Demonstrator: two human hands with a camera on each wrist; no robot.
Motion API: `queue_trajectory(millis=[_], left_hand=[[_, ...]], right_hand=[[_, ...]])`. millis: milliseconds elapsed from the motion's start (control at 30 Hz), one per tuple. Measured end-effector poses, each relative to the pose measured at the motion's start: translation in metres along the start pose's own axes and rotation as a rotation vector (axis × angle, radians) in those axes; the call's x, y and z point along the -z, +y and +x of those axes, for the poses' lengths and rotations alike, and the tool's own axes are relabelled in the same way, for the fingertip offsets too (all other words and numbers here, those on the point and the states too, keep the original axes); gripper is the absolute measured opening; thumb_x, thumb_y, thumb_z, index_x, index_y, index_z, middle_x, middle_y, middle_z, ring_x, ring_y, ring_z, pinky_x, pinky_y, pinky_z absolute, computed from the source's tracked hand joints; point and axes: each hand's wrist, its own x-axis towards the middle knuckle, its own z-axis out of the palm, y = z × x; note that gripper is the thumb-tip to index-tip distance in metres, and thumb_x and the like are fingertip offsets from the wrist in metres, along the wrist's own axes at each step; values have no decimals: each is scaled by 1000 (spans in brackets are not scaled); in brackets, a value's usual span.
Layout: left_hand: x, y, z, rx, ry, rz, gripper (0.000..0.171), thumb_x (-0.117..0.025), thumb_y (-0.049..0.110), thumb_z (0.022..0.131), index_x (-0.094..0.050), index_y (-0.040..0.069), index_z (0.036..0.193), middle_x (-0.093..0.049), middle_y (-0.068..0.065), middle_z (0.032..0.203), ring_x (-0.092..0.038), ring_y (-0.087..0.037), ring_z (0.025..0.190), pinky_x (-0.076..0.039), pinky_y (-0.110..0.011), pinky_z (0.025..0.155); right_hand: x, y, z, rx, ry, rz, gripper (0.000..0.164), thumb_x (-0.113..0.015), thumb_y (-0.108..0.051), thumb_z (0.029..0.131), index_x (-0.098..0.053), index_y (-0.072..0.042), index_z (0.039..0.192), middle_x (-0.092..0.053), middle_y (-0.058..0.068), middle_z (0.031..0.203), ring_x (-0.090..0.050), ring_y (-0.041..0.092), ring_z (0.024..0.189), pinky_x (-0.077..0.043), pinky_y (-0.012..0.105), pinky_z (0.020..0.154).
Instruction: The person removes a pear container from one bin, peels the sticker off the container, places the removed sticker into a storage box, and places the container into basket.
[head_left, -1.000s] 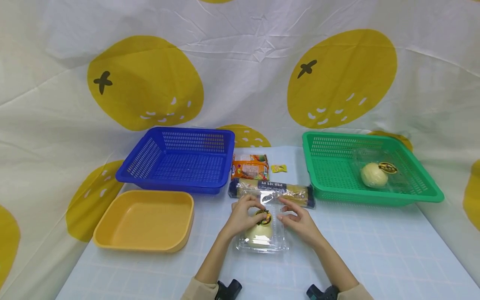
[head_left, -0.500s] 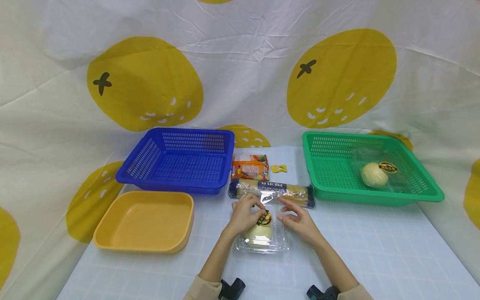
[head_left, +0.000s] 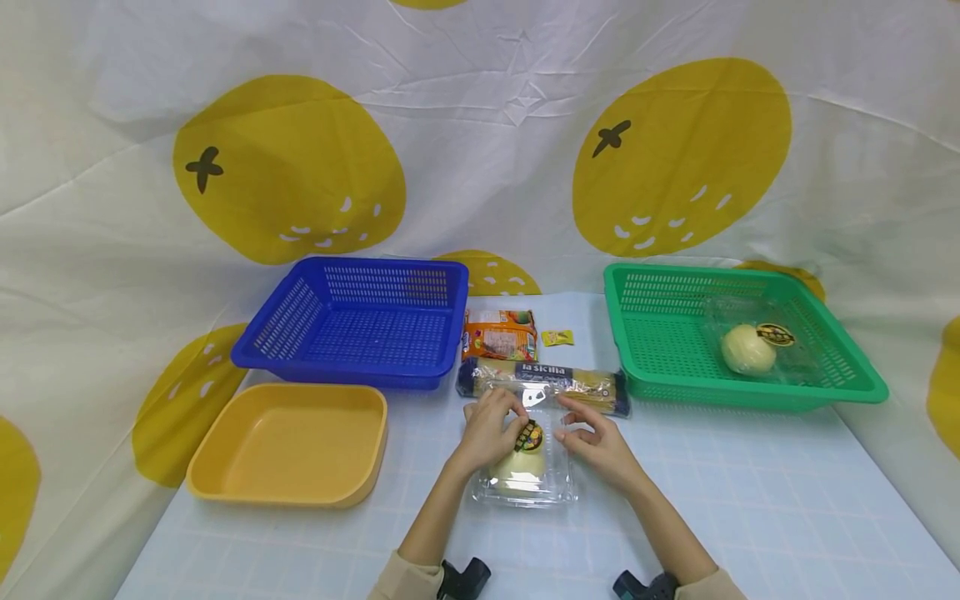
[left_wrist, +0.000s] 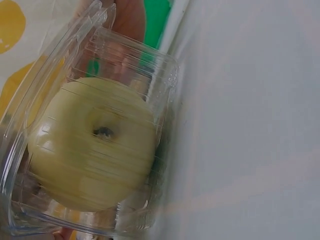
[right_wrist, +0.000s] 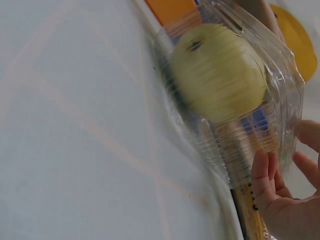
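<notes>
In the head view a clear plastic clamshell box lies at the middle of the table, with a pale yellow round fruit inside. The left hand bends over the lid from the left; its thumb and forefinger come together at the edge of a round black-and-gold sticker and appear to pinch it. On the other side the right hand has its fingers loosely bent, fingertips at the box's right edge. Seen by the right wrist camera, the fingers lie close beside the plastic; exact contact cannot be told.
A packet of spaghetti lies just behind the box. Beyond it are an orange packet and a small yellow packet. A blue basket and yellow tray stand left; a green basket with another boxed fruit stands right.
The left thumb has drawn back off the sticker's face towards the forefinger, showing more of the sticker, which has turned slightly. Box and right hand stay in place.
</notes>
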Motion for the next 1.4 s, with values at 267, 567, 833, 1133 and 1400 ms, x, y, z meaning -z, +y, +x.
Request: queue_trajectory(millis=[267,567,833,1133,1400], left_hand=[[1,-3,-1,-32,15,-57,7,-63,15,87,-63,11,93,-61,-2,102,-50,-18,92,-31,-43,82],[-1,-7,-2,-50,23,-93,10,-68,15,81,-72,13,90,-61,0,96,-52,-20,96,-30,-44,82],[-4,-8,-1,-27,67,-123,3,-72,14,79,-70,12,81,-62,1,93,-52,-18,92,-30,-43,82],[-5,-10,-2,-45,94,-141,6,-69,16,82,-67,11,80,-63,1,93,-51,-18,93,-29,-41,83],[-4,-10,-3,-50,108,-203,4,-69,11,80,-66,9,79,-63,0,92,-52,-19,93,-27,-40,83]], right_hand=[[0,0,0,6,2,1,55,-63,-6,88,-41,0,139,-47,28,111,-62,19,79,-52,22,69],[0,0,0,-13,7,-12,55,-64,-8,89,-42,-1,139,-48,27,112,-62,21,82,-52,22,70],[-1,1,0,3,8,-5,55,-63,-6,88,-41,0,139,-48,27,112,-62,20,81,-52,22,70],[-1,0,0,11,4,-4,55,-63,-6,89,-41,0,139,-48,27,112,-63,21,80,-52,22,69],[-1,0,0,8,5,-4,55,-63,-7,89,-41,0,139,-48,27,112,-62,21,81,-52,22,70]])
